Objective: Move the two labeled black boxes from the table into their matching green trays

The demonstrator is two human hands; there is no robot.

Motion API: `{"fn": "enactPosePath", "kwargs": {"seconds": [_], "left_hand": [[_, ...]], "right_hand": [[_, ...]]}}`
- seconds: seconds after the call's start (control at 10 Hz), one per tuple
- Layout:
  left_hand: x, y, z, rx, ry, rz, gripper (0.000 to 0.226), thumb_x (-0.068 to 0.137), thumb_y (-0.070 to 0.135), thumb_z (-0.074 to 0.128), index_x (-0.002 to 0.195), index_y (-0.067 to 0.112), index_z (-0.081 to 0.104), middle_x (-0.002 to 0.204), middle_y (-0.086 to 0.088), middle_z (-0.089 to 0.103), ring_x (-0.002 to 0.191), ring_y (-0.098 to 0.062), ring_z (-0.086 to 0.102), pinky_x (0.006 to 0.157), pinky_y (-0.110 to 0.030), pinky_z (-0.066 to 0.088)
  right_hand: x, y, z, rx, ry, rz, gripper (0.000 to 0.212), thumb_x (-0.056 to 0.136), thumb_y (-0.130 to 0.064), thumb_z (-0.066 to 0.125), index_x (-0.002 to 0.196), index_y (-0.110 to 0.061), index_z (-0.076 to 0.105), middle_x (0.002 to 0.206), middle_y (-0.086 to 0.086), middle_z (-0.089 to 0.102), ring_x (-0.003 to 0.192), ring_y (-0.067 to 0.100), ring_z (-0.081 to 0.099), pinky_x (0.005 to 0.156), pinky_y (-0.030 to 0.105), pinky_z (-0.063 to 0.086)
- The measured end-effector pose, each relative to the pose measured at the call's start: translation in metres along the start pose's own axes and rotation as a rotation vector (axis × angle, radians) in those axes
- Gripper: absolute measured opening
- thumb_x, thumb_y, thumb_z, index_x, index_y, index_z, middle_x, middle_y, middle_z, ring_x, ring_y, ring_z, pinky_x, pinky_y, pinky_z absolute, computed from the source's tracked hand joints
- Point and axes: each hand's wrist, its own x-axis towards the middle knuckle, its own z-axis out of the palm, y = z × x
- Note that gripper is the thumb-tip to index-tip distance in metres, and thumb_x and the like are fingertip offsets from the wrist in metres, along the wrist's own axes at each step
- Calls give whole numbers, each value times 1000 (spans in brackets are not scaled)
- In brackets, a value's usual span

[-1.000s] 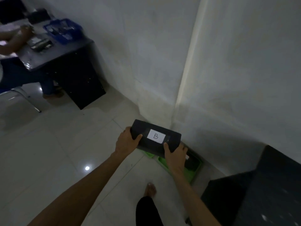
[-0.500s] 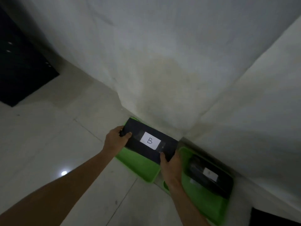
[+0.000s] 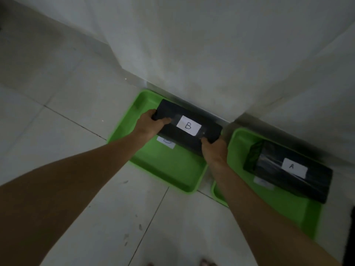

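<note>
A black box with a white label B [image 3: 192, 131] is held over the left green tray [image 3: 169, 169], which lies on the floor against the wall. My left hand [image 3: 149, 125] grips the box's left end and my right hand [image 3: 215, 150] grips its right end. A white label on the tray floor [image 3: 166, 144] shows partly under the box. Whether the box touches the tray is unclear. A second black box labeled A [image 3: 288, 169] lies in the right green tray [image 3: 278, 212].
The white wall [image 3: 211, 54] runs right behind both trays and forms a corner between them. Pale floor tiles [image 3: 76, 112] spread to the left and toward me. A dark object [image 3: 350, 237] sits at the right edge. My toes [image 3: 206, 263] show at the bottom.
I have come closer and bent lower, and box B has gone down toward the left tray. Both hands keep their grip. Box A stays in the right tray.
</note>
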Motion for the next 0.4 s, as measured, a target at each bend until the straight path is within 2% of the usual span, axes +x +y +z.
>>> {"fn": "enactPosePath", "kwargs": {"seconds": [0.1,0.2,0.3,0.4], "left_hand": [[2,1,2,-43,-25,19,52,75,37,77,120,15,64,108,0,69,97,-20,66,77,-26,45],[-2,16,0,-17,-26,4,59,76,38,76,127,15,58,111,3,64,101,-19,62,79,-27,41],[-6,26,-3,60,-101,-11,82,72,47,76,140,14,45,138,-5,51,123,-25,49,100,-36,40],[-26,47,-17,182,-97,9,78,74,46,76,138,11,47,131,-2,52,119,-24,50,94,-32,43]], "right_hand": [[1,2,1,-23,-16,10,65,92,-20,69,148,-1,42,140,20,58,123,34,62,92,26,46],[-9,-3,-1,-45,-66,28,68,92,-20,70,149,-1,38,142,20,55,123,35,61,98,30,48],[-20,-12,-7,-66,-77,0,70,92,-18,69,151,-3,35,144,20,52,126,36,59,105,36,48],[-41,-33,-27,-134,-55,-56,57,92,-22,68,143,-6,47,137,18,57,121,35,61,102,38,51]]}}
